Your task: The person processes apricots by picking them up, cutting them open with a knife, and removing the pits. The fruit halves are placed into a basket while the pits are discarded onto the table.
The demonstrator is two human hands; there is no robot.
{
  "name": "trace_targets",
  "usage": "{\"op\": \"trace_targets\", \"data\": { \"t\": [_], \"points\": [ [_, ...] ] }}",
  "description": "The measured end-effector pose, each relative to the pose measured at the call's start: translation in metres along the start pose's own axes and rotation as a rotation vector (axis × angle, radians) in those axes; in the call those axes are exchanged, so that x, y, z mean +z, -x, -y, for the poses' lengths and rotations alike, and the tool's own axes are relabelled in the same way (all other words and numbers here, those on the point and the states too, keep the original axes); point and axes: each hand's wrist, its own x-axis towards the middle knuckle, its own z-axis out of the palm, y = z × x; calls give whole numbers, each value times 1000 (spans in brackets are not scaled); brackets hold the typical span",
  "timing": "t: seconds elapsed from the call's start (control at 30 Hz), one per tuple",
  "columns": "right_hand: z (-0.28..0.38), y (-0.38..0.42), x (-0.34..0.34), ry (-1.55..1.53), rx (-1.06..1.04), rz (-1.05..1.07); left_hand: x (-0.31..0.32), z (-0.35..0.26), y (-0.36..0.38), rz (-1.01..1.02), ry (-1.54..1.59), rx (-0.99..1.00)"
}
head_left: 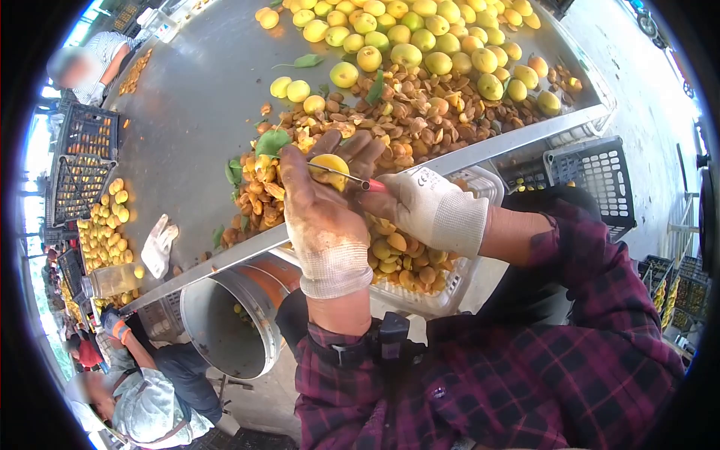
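Note:
My left hand (pixel 328 217), in a white knit glove stained brown over the palm, is turned palm up and cradles a yellow apricot (pixel 330 171) between thumb and fingers. My right hand (pixel 431 210), in a cleaner white glove, grips the red handle of a thin metal tool (pixel 370 185). The tool's narrow shaft lies across the apricot's face towards my left thumb. Both hands are over the front edge of the metal table (pixel 202 97). Just beyond them is a heap of brown apricot stones (pixel 420 112). Below, a white basket (pixel 450 304) contains apricot pieces.
Whole apricots (pixel 405 55) are piled at the back of the table. A large bucket (pixel 225 330) stands below the edge at left, near a seated person (pixel 154 405). Another person (pixel 97 67) is across the table. A grey crate (pixel 592 176) is at right.

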Motion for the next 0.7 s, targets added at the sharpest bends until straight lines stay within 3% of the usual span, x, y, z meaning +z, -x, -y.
{"op": "trace_targets", "data": {
  "t": [0.07, 0.13, 0.2, 0.23, 0.3, 0.57, 0.63, 0.7],
  "points": [
    [9, 3, -6, 103, 26, 24, -1, -1, -1, 13, 121, -80],
    [10, 2, -1, 213, 47, 60, 0, -1, -2, -6, 76, -39],
    [2, 0, 14, -165, -62, -23, 4, -3, 1, -25, 34, 5],
    [5, 1, 18, -160, -67, -20, 8, -6, 2, -71, -13, 34],
    [16, 2, 21, -514, 92, 114, 6, -10, 2, -118, -60, 70],
    [27, 5, 7, -902, 326, 435, -16, -13, -3, -6, 16, -24],
    [23, 5, 4, -1092, 464, 647, -10, -14, -1, -21, -33, -12],
    [31, 8, 3, -1135, 507, 643, -5, -17, 2, -34, -83, 1]
  ]
}}
